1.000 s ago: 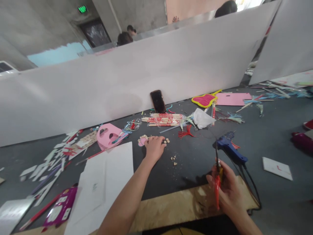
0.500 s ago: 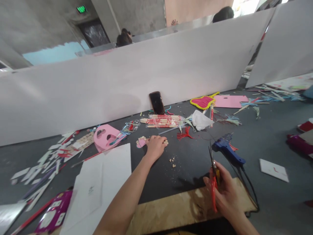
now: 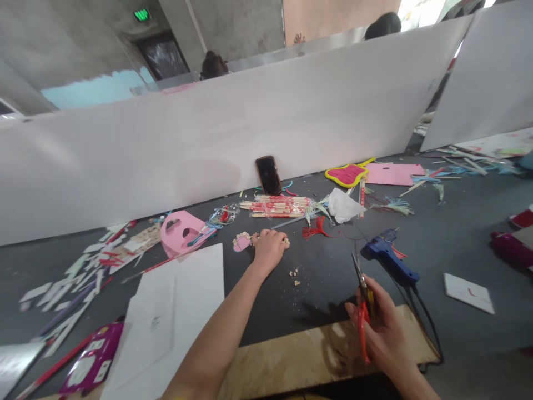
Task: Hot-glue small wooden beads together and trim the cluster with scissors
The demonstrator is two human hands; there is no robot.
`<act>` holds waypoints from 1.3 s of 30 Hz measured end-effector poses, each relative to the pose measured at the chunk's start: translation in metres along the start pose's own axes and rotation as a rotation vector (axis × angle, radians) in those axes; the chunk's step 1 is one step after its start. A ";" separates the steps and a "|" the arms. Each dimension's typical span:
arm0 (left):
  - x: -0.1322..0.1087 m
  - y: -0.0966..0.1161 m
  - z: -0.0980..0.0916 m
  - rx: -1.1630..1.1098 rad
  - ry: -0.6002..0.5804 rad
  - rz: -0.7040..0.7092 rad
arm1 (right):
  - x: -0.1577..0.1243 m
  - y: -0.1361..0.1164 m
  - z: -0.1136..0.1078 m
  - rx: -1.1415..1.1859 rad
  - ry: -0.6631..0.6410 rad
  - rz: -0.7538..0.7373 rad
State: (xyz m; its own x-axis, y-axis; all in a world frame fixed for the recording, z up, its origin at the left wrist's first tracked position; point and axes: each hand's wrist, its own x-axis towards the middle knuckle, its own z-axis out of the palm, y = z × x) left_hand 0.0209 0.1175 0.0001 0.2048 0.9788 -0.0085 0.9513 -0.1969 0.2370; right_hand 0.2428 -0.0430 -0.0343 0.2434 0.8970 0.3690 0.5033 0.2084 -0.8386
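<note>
Hands work apart in the head view: the left hand [image 3: 270,250] lies palm-down on the dark table [image 3: 325,289], fingers curled over small beige beads [image 3: 285,241] beside a pink cutout [image 3: 240,245], seemingly pinning them in place; whether it grips any I cannot tell. Nearer the body, the right hand [image 3: 385,328] is closed round red-handled scissors [image 3: 361,294], blades slightly parted and pointing up and away, probably for safety, just short of the blue glue gun [image 3: 389,258].

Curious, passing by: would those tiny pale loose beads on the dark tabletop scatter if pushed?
Probably: the tiny pale beads lie as separate grains near the left hand, not joined, so a push would likely spread them. They look light and small, so pinching them seems fiddly.
</note>
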 end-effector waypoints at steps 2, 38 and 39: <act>0.001 0.003 0.001 -0.005 0.000 0.001 | 0.001 -0.001 0.000 -0.003 0.004 0.005; -0.046 -0.011 -0.015 -0.097 0.069 -0.060 | 0.000 0.008 0.002 0.042 0.016 0.075; -0.037 -0.007 -0.014 -0.102 0.068 -0.057 | 0.000 0.008 0.002 0.044 0.024 0.076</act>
State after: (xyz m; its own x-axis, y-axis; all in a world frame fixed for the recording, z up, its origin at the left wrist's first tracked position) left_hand 0.0034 0.0834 0.0120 0.1316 0.9905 0.0398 0.9321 -0.1373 0.3352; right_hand 0.2454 -0.0403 -0.0419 0.2999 0.9012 0.3129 0.4460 0.1575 -0.8811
